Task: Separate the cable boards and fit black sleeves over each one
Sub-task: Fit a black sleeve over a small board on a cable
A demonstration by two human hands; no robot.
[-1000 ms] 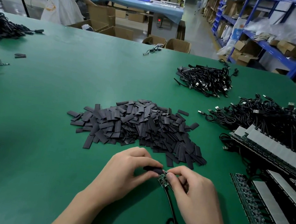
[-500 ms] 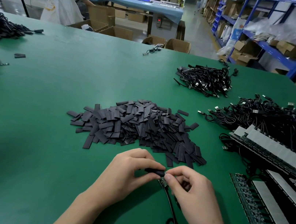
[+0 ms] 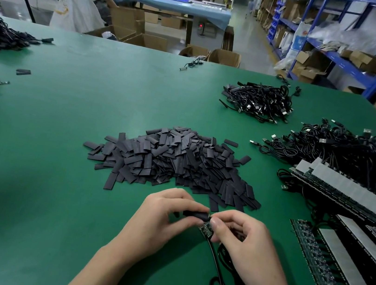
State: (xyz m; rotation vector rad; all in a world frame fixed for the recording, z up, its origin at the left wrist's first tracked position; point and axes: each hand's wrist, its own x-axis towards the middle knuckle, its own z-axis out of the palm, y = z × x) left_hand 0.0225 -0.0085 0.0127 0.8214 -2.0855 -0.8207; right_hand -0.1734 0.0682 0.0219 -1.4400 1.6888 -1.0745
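My left hand (image 3: 166,214) pinches a black sleeve (image 3: 195,214) between thumb and fingers, low over the green table (image 3: 59,147). My right hand (image 3: 241,238) grips a small cable board (image 3: 205,231) whose black cable (image 3: 218,274) trails toward me. The sleeve's open end meets the board's top edge; how far the board sits inside is hidden by my fingers. Just beyond my hands lies a big heap of flat black sleeves (image 3: 174,160).
Strips of joined cable boards (image 3: 345,195) lie at the right, with further panels (image 3: 316,259) nearer me. Black USB cable heaps sit at the right (image 3: 351,149), back centre (image 3: 259,101) and far left (image 3: 0,33). People work at a blue table behind.
Both hands stay together at the same spot. The right fingers have shifted slightly on the board and the sleeve sits a little closer against it.
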